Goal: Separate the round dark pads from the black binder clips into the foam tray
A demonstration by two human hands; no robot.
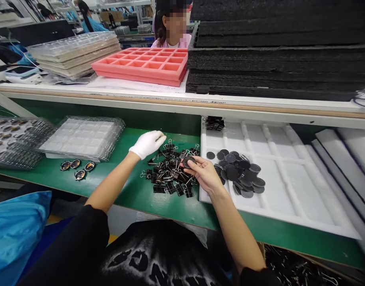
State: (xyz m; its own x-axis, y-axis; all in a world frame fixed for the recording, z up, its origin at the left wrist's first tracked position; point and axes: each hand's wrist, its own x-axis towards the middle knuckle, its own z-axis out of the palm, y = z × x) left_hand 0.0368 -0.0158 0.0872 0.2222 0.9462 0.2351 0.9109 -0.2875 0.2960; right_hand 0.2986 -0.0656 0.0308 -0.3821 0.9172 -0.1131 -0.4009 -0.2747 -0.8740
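1. Black round disc point(188, 161) sat gripped in the bare right hand point(208, 174), by binder clips point(170, 174) heaped on the green surface point(135, 191).
2. Gloved left hand point(147, 144) curled nearby; whether it held anything was unclear.
3. Light rim pressure seemed best.

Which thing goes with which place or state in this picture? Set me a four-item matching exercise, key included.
1. Left hand
2. Right hand
3. Heap of binder clips
4. Pink tray

A. On the raised shelf
B. Holding a round black piece
C. On the green tabletop
D. In a white glove

Pairs: 1-D, 2-B, 3-C, 4-A
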